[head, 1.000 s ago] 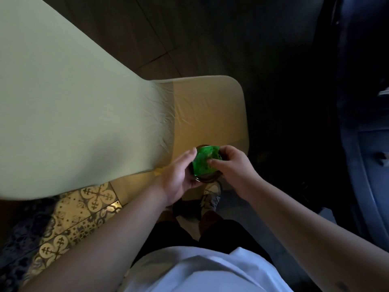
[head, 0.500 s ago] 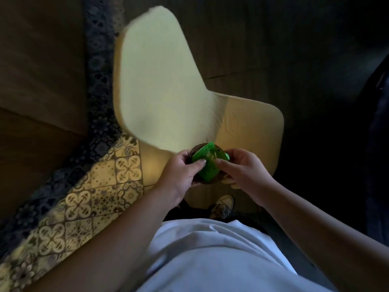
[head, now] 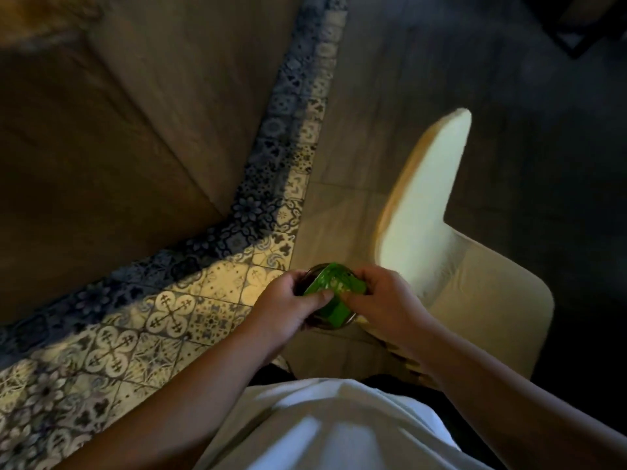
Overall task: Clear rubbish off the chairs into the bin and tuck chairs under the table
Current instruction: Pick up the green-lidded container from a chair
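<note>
The cream chair (head: 475,286) is seen at the right, standing on the wooden floor (head: 390,96) apart from any table, so it is judged that the tucking is not yet done. No bin is in view. The visible part of its seat carries no rubbish. In front of the body a green wrapper (head: 330,293) is held over a dark round container (head: 336,322). It is pinched by the left hand (head: 288,307) and the right hand (head: 386,303) together. Its long axis seems to run from upper left to lower right, though it is blurred.
</note>
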